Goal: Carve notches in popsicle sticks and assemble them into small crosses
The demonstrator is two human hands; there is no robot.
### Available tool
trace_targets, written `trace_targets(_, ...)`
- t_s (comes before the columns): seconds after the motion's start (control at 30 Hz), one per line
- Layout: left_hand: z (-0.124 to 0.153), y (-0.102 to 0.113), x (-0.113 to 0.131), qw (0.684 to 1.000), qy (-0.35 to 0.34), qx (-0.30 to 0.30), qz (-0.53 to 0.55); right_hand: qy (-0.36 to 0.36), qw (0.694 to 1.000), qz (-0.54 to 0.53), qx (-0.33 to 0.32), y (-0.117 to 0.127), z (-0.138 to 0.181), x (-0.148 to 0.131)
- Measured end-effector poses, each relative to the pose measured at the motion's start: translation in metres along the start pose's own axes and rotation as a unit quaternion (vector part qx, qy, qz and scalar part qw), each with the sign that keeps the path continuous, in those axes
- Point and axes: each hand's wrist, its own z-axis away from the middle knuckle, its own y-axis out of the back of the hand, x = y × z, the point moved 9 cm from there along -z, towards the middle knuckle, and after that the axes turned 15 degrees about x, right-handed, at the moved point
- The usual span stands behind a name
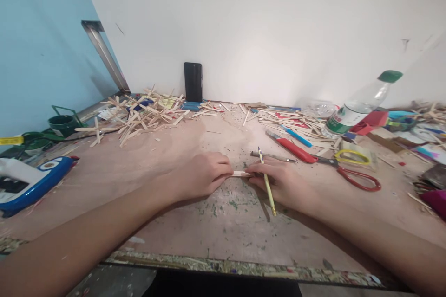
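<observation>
Between my two hands, just above or on the wooden tabletop (pixel 223 227), a short pale wooden stick (pixel 240 174) lies level. My left hand (pixel 207 174) pinches its left end, fingers pressed together. The fingertips of my right hand (pixel 278 178) close on the right end. A yellow pencil (pixel 269 192) also rests in my right hand, slanting across the fingers. Just beyond the right hand lies a thin metal-looking rod (pixel 275 157). The stick's ends are hidden by my fingers.
Loose wooden sticks (pixel 139 118) heap at the back left, near an upright black phone (pixel 193 82). To the right are a red-handled knife (pixel 292 147), scissors (pixel 348 167), a blue pen (pixel 296 136) and a tilted plastic bottle (pixel 358 104). A blue-and-white tool (pixel 38 185) sits at left.
</observation>
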Motion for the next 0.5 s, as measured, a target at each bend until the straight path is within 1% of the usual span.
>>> trace_targets(0.5,-0.0014,-0.0004,0.0012,1.000,-0.007,0.011,-0.010,-0.004,1.000,0.004,0.005,-0.0021,-0.0013,0.0010)
